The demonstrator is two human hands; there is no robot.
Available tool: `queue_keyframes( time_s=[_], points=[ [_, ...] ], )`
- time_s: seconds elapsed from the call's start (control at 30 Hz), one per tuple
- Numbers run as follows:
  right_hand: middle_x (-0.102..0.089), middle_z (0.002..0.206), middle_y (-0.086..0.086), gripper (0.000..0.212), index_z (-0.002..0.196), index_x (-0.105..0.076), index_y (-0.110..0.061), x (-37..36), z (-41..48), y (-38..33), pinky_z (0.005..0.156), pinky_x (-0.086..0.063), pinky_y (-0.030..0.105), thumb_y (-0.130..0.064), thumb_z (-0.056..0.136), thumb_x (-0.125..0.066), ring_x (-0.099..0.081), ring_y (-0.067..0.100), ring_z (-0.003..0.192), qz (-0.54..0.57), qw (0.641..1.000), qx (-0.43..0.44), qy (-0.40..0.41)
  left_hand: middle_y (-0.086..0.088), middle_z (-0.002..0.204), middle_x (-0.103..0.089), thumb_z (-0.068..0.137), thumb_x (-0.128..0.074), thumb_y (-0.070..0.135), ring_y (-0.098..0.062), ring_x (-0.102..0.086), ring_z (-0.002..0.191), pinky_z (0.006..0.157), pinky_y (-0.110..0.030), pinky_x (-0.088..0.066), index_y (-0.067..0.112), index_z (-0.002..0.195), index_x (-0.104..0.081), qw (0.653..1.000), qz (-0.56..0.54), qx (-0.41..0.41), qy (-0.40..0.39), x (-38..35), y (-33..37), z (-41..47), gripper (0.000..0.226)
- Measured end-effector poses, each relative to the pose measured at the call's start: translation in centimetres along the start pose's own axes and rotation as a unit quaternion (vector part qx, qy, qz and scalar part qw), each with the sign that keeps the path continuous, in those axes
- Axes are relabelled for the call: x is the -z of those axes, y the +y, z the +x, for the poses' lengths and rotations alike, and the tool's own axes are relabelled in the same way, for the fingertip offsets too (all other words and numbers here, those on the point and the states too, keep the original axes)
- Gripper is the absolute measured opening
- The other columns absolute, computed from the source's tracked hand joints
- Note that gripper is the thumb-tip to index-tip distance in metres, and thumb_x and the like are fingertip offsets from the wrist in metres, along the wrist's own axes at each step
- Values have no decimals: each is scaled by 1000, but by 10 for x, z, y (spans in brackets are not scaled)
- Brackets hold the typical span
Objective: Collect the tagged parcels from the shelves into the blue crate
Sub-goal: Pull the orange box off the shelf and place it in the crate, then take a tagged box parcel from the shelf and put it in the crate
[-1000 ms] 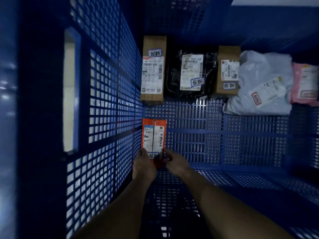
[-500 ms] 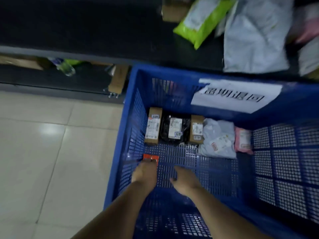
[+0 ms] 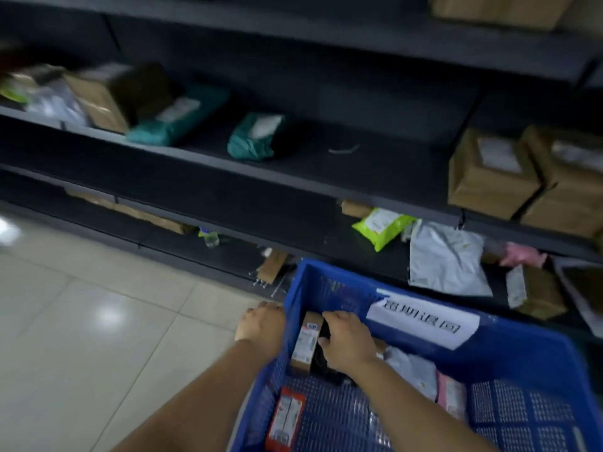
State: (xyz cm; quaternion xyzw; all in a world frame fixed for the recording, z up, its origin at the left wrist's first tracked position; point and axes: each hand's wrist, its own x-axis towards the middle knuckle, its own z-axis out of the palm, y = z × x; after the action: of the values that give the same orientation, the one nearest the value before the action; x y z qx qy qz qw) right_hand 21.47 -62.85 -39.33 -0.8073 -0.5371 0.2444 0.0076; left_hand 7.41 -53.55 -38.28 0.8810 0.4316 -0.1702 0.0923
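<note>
A blue crate [image 3: 522, 337] with a paper sign [image 3: 424, 321] stands on the pale tiled floor [image 3: 81, 321] before dark shelves [image 3: 293, 184] of parcels. The left hand [image 3: 261, 324] is just outside the crate's left wall, perhaps touching it; blur hides the grip. The right hand [image 3: 346, 340] hangs, fingers loosely bent, over a brown box [image 3: 305, 344]. An orange box [image 3: 285, 419] lies flat on the crate floor by the left wall.
</note>
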Motion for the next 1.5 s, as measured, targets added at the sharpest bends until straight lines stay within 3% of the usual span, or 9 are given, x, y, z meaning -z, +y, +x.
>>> queue_keyframes(
  time_s=[0.33,0.83,1.1,1.5],
  points=[
    [-44,142,4,49,141,-40,-18,107,13,-124,106,-37,39,-35,96,-51,-36,26,133,-49,994,52,79,-5,126,-54,90,-53,14,-26,-48,122,98,-37,-42,14,124,-53,993,-1,16,115,114,-114,-21,34],
    [-41,146,5,59,147,-34,-18,173,71,-331,108,-36,40,-38,95,-53,-33,27,137,-36,990,26,131,-5,124,-54,90,-58,21,-24,-48,119,94,-36,-42,15,123,-51,976,47,-16,212,228,-316,-13,34],
    [-44,142,7,56,145,-37,-19,192,129,-385,105,-40,40,-37,94,-54,-38,27,133,-32,989,32,139,-5,131,-52,90,-59,21,-23,-47,123,97,-35,-41,15,127,-51,973,33,2,229,251,-376,23,38],
    [-49,136,9,49,138,-44,-15,224,280,-406,101,-42,42,-38,95,-53,-42,28,127,-35,989,47,135,-6,120,-55,90,-56,17,-25,-52,114,91,-36,-45,15,119,-54,977,25,26,209,295,-434,146,29]
  ],
)
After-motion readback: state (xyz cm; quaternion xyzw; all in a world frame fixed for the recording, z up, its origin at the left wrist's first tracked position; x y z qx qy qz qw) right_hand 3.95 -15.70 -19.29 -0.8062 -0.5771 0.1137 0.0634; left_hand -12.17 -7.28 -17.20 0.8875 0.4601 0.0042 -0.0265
